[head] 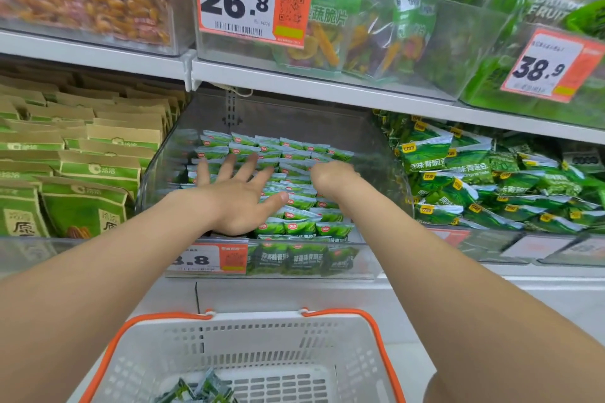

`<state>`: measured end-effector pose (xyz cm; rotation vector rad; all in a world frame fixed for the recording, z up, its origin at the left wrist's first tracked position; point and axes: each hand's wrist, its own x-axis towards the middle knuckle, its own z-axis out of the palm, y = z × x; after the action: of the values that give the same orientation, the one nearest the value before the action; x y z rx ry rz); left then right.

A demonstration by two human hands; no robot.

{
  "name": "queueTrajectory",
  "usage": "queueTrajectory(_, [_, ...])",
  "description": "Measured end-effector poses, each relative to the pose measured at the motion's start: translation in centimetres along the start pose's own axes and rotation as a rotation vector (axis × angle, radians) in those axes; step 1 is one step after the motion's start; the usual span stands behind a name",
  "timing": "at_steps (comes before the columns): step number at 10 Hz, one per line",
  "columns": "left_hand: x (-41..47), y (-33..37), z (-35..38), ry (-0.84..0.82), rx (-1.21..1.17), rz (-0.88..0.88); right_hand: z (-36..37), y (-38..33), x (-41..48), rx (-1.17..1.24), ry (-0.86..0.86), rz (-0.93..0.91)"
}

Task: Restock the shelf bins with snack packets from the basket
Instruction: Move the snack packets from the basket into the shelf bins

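basket (248,325), white with orange handles, nearest: few green packets (196,391) at bottom. beyond, clear bin (363,258) holding rows of snack packets (294,206); left hand (235,203) flat, fingers spread, on rows; right hand (330,177) bent down into bin, grip hidden, cannot tell.

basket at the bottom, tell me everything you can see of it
The basket is white plastic with slotted walls and floor, and orange handles lie along its rim. It sits upright, low in front of the shelf. A few green snack packets lie on its floor. What it rests on is out of view.
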<state>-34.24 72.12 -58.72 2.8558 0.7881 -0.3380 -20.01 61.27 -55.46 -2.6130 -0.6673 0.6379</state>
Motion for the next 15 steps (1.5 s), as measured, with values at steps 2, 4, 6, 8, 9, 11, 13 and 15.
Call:
queueTrajectory(2, [-0.1, 1.2, -0.4, -0.043, -0.049, 0.053, 0.5, -0.6, -2.6, -0.213, -0.104, -0.046])
queueTrajectory(4, [0.1, 0.8, 0.1, -0.076, -0.060, 0.050, -0.6, -0.5, -4.9, -0.094, -0.127, -0.010])
queueTrajectory(6, [-1.0, 1.2, -0.6, 0.106, -0.114, 0.157, -1.3, 0.1, -5.8, -0.290, -0.002, -0.011])
queueTrajectory(8, [-3.0, 2.6, 0.1, 0.154, -0.111, 0.289, -1.0, 1.6, -6.4, -0.139, -0.104, -0.098])
queueTrajectory(9, [-4.4, 3.2, 0.3, 0.307, -0.140, 0.283, -0.7, 2.9, -7.1, -0.142, 0.033, -0.083])
queueTrajectory(11, [-8.2, 4.0, 0.1, 0.808, -0.144, 0.435, 0.1, 3.4, -12.3, -0.399, 0.501, -0.430])
queueTrajectory(13, [-12.6, 4.6, 1.9, 0.647, 0.085, 0.378, 2.8, 6.2, -19.3, -0.669, 0.093, -0.603])
queueTrajectory(15, [-13.3, 5.3, 9.2, 0.116, 0.027, 0.317, 8.6, 10.5, -18.8, -0.863, -0.390, -0.563])
